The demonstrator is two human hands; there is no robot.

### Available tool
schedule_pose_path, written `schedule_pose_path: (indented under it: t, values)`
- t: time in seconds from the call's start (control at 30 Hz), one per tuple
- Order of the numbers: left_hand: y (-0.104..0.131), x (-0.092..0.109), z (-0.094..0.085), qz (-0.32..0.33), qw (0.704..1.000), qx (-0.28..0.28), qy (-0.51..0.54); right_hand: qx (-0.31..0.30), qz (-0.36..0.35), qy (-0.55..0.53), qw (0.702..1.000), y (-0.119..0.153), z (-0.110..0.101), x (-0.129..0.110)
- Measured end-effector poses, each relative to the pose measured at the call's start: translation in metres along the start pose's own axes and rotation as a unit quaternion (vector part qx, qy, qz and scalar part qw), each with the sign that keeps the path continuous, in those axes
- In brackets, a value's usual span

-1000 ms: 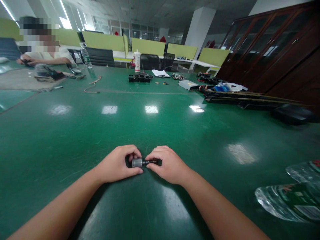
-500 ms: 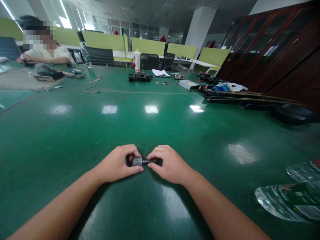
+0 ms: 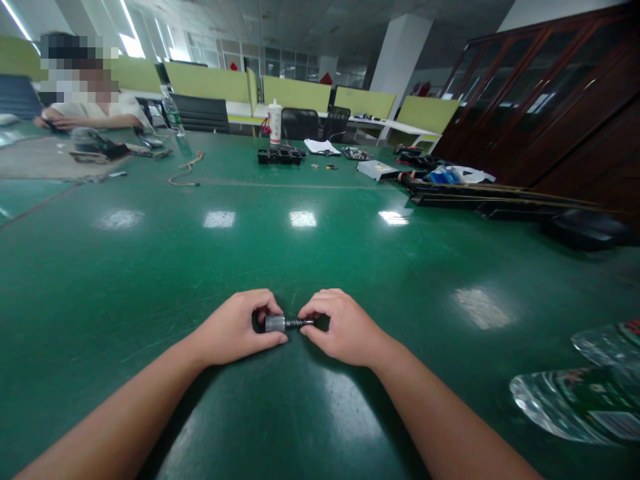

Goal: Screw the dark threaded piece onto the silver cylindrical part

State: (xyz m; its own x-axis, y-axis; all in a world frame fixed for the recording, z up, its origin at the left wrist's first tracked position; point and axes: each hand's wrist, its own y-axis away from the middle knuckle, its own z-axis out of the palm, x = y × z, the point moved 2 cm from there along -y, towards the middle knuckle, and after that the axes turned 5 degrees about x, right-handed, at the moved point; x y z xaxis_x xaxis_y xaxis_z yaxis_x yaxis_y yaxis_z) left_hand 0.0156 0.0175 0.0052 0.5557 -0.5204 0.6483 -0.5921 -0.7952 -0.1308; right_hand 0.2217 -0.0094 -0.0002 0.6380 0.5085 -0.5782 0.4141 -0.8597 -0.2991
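Note:
Low over the green tabletop, a small silver motor (image 3: 275,323) lies sideways with a dark, ridged shaft (image 3: 294,323) pointing right. My left hand (image 3: 243,327) is curled round the motor, its thumb on the near side and its fingers on the far side. At the other end, the thumb and index finger of my right hand (image 3: 345,327) close about the shaft near its tip. Whether there is a separate small part on the shaft is too fine to make out.
Two clear plastic bottles (image 3: 575,407) lie at the right edge of the green table (image 3: 280,253). Farther back are a black plastic part (image 3: 280,156), a white cup (image 3: 275,123), a grey metal box (image 3: 376,169) and long dark rails (image 3: 480,197). A person (image 3: 100,110) sits far left.
My right hand has slid slightly to the right along the shaft, toward its tip. My left hand and the motor have stayed in place.

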Motion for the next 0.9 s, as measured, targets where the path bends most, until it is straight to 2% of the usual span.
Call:
schedule_pose_path:
  t: [0.9]
  values:
    - [0.001, 0.000, -0.001, -0.010, 1.000, -0.008, 0.003, 0.003, 0.028, 0.000, 1.000, 0.001, -0.011, 0.013]
